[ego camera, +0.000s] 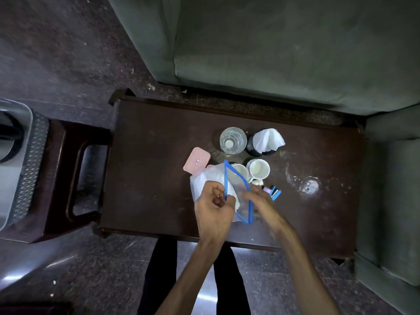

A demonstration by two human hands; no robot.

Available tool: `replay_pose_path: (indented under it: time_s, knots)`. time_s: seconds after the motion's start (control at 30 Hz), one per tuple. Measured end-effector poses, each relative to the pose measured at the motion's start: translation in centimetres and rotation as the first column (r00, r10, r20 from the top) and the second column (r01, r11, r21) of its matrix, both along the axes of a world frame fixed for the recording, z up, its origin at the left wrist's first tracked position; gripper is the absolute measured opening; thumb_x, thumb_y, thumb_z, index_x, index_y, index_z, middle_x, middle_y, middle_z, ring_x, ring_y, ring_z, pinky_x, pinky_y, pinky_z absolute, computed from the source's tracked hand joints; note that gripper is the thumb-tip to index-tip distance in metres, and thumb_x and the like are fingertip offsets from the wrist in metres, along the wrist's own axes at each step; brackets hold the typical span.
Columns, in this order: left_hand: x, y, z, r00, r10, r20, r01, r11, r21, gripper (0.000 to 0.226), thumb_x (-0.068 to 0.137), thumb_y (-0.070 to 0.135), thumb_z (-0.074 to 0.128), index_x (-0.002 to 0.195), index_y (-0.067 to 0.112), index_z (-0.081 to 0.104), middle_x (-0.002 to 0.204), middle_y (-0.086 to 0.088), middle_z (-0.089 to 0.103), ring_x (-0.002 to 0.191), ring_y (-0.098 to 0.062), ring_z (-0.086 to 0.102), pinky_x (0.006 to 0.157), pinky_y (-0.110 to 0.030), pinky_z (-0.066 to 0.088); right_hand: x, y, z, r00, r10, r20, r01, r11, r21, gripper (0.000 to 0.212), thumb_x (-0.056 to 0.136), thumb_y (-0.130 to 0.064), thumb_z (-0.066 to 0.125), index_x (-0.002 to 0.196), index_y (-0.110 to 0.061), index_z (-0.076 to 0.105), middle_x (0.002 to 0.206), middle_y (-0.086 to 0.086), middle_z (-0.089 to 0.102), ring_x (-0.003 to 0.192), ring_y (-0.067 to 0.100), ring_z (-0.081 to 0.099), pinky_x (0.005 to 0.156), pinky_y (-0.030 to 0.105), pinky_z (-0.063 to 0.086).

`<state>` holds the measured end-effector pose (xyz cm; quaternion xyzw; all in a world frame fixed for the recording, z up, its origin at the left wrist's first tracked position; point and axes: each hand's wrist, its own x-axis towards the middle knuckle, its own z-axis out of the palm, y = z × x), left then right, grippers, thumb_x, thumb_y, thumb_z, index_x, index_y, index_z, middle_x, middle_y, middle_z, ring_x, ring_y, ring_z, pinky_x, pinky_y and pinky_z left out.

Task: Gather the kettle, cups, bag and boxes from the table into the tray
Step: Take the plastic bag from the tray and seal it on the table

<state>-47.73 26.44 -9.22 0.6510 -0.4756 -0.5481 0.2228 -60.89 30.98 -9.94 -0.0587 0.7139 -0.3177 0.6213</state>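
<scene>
Near the lower middle of the frame, over the dark brown wooden table (159, 155), both of the person's hands work a clear plastic bag with a blue zip rim (238, 194). The left hand (214, 209) has its fingers curled round the blue rim on one side; the right hand (261, 201) pinches the opposite side, so the mouth of the bag is pulled apart. Something white lies inside or under the bag, which of the two cannot be told.

Just above the bag stand two white paper cups (259, 170), a clear drinking glass (233, 140) and a dark holder with white tissue (264, 142). A pink rectangular plastic box (196, 163) lies at the bag's upper left, touching or nearly so. Small blue and lilac objects (273, 192) lie by the right hand.

At the far left edge of the frame a grey plastic tray (20, 169) rests on a brown stool (75, 178), with a dark rounded thing already in it, possibly the kettle.

By this showing the task looks barely begun: cups, box and bag are all on the table and remain to be carried across to the tray
</scene>
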Motion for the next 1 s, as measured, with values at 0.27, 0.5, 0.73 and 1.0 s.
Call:
replay_pose_path:
  time_s: [0.27,0.5,0.73,1.0]
  knots:
    - [0.1,0.7,-1.2,0.976,-0.077,-0.201,0.119,0.972,0.204,0.018,0.079,0.007,0.071,0.092,0.019,0.068,0.081,0.008,0.071,0.084,-0.009,0.065,0.084,-0.019,0.051,2.0,-0.1,-1.1,0.99,-0.105,0.09,0.105,0.994,0.005,0.033,0.089,-0.036,0.075,0.11,-0.011,0.079,0.109,0.014,0.079,0.106,0.025,0.075,0.089,0.034,0.057]
    - [4.7,1.3,-1.8,0.975,0.169,-0.145,-0.129,0.959,0.252,0.028,0.073,0.006,0.061,0.097,0.014,0.073,0.087,-0.029,0.073,0.079,-0.022,0.066,0.079,-0.032,0.055,3.1,-0.5,-2.1,0.982,-0.038,-0.184,0.056,0.994,0.093,0.034,0.091,-0.003,0.061,0.079,-0.028,0.082,0.075,-0.013,0.076,0.068,0.002,0.069,0.071,0.025,0.057]
    - [8.9,1.9,-3.9,0.984,0.169,0.064,-0.179,0.958,0.223,0.028,0.085,-0.011,0.063,0.092,0.014,0.074,0.084,-0.024,0.072,0.075,-0.028,0.066,0.08,-0.046,0.058,-1.1,4.4,0.4,0.922,-0.375,-0.097,0.378,0.926,0.009,0.031,0.09,0.0,0.065,0.075,-0.019,0.084,0.068,-0.005,0.073,0.057,0.01,0.066,0.053,0.019,0.054]
    - [3.1,3.4,-5.3,0.987,-0.128,0.093,0.11,0.978,0.177,0.021,0.084,0.001,0.067,0.09,0.02,0.073,0.073,0.002,0.069,0.064,-0.012,0.061,0.068,-0.026,0.053,-10.4,11.3,1.0,0.708,-0.675,-0.205,0.686,0.727,-0.024,0.027,0.097,-0.001,0.048,0.09,-0.011,0.072,0.065,-0.006,0.074,0.062,0.009,0.071,0.064,0.024,0.059]
